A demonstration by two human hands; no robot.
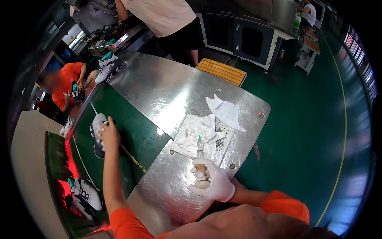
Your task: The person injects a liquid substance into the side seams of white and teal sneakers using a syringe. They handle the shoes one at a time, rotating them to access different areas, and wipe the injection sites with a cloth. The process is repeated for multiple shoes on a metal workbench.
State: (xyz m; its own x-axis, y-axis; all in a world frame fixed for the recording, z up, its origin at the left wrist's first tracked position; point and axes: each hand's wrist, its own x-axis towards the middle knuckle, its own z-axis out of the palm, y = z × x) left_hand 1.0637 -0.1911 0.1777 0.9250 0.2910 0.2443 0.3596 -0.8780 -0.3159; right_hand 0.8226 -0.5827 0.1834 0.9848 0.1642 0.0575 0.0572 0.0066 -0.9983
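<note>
Syringe (199,148), clear with a green tip, upright in the gloved right hand (210,181), which is clenched around its lower end over the steel surface (167,91). Beyond the syringe: a tray (227,134) heaped with white rags (195,133), and a loose white cloth (226,112) past it. Left hand (109,133), bare, grasps a grey-and-white shoe (96,135) on the green belt (137,135), well apart from the syringe.
</note>
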